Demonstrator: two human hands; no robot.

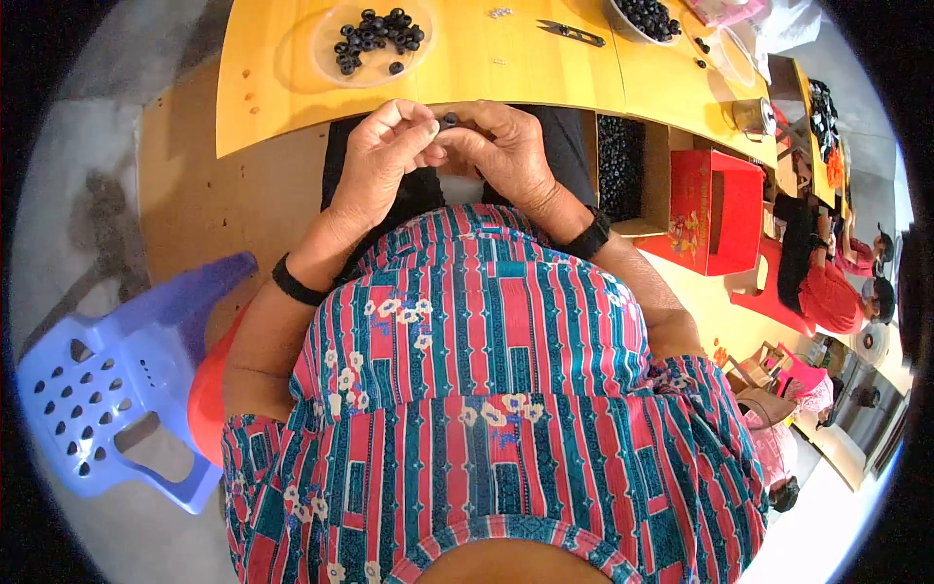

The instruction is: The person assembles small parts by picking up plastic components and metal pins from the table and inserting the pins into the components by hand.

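Note:
Just off the table's front edge, both hands meet around a small round black piece (449, 121). My right hand (508, 151) pinches it between thumb and forefinger. The thumb and fingertips of my left hand (387, 154) press together right against it; whether they grip the piece or something finer cannot be made out. On the yellow table (486, 78), beyond my left hand, a clear shallow dish (370, 81) holds several similar black pieces. Black-handled thread snips (572, 33) lie to its right. Farther right stands a bowl (617, 18) heaped with black pieces.
Under the table at right, a cardboard box (654, 185) holds many black pieces, beside a red box (720, 212). A metal cup (753, 116) stands at the table's right end. A blue plastic chair (107, 389) is at my left. Other people sit far right.

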